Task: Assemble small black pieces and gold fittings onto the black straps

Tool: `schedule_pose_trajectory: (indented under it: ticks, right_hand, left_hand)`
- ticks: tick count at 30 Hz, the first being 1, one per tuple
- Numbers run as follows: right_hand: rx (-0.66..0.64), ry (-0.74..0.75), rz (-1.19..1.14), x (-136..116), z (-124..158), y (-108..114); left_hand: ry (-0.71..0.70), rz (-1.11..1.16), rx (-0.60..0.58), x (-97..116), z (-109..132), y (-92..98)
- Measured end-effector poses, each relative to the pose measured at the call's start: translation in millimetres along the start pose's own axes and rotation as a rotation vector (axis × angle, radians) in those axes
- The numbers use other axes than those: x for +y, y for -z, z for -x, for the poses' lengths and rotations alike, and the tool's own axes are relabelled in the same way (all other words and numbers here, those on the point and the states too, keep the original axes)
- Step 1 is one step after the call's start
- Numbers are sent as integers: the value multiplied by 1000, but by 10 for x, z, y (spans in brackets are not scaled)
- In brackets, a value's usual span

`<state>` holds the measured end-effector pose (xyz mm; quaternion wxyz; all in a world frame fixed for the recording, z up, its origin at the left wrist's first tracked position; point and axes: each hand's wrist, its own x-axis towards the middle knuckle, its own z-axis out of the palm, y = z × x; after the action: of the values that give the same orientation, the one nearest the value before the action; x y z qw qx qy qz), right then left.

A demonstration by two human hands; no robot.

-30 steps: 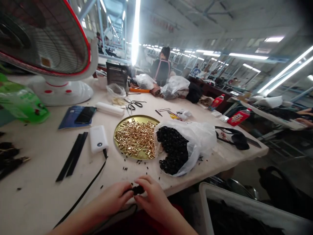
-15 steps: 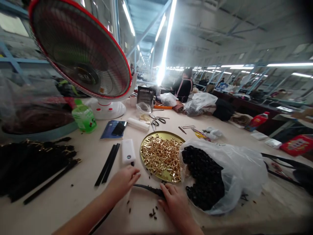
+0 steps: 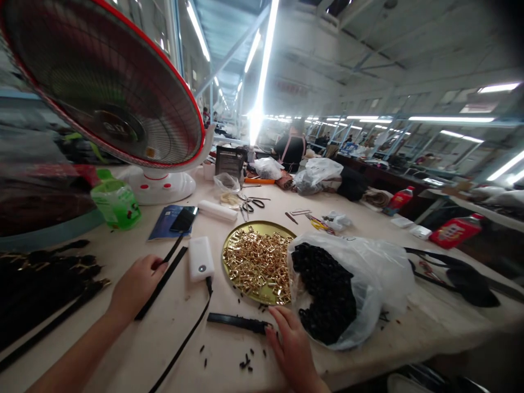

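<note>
My left hand (image 3: 137, 285) is at the left, its fingers closed around a flat black strap (image 3: 174, 246) whose far end sticks out beyond the fingertips. A second black strap (image 3: 161, 284) lies right beside that hand. My right hand (image 3: 291, 341), at the front, pinches the right end of another black strap (image 3: 233, 321), which lies across the table. Just beyond it stands a round gold tray (image 3: 225, 256) heaped with small gold metal fittings (image 3: 257, 256). Right of the tray, a clear plastic bag (image 3: 376, 267) lies open, full of small black pieces (image 3: 327, 295).
A white power bank (image 3: 200, 256) with a black cable (image 3: 184, 335) lies between my hands. Small dark bits (image 3: 245, 361) are scattered near the front. A large fan (image 3: 159, 183), a green bottle (image 3: 114, 199), a phone (image 3: 184, 218) and scissors (image 3: 250, 203) stand or lie farther back.
My left hand has moved left, away from the middle strap, and closed on a strap at the left. My right hand stays at the strap's right end. The view has turned right.
</note>
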<state>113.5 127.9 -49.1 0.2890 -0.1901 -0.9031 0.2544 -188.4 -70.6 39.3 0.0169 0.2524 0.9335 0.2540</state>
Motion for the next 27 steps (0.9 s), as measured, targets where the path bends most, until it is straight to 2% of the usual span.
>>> schedule_pose_trajectory:
  ticks: [1, 3, 6, 8, 9, 11, 13, 16, 21, 23, 27]
  right_hand:
    - [21, -28, -60, -58, -20, 32]
    - [32, -121, -237, -204, -83, 88]
    - [-84, -397, -736, -420, -196, 146]
    - [-135, -551, -1081, -498, -254, 188]
    - [-126, -601, -1197, -511, -272, 213]
    - [-57, -666, -1297, -497, -286, 268]
    - [-11, -720, -1308, -459, -279, 308]
    - [19, -771, -1310, -421, -262, 321]
    - [17, -761, -1180, -415, -279, 335]
    - [17, -775, -1167, -403, -285, 368]
    - [13, -806, -1155, -373, -248, 415]
  left_hand:
    - [-73, 25, 21, 138, 86, 23]
    - [-341, 138, 40, 460, 301, 15]
    - [-740, 286, -151, 934, 697, -137]
    - [-868, 379, -303, 1148, 944, -296]
    - [-889, 436, -375, 1212, 1043, -376]
    - [-856, 539, -500, 1272, 1169, -515]
    - [-745, 626, -572, 1288, 1205, -611]
    - [-581, 747, -603, 1336, 1172, -680]
    - [-495, 884, -682, 1485, 1170, -765]
    - [-366, 935, -717, 1517, 1189, -866]
    - [8, 1014, -788, 1569, 1219, -1096]
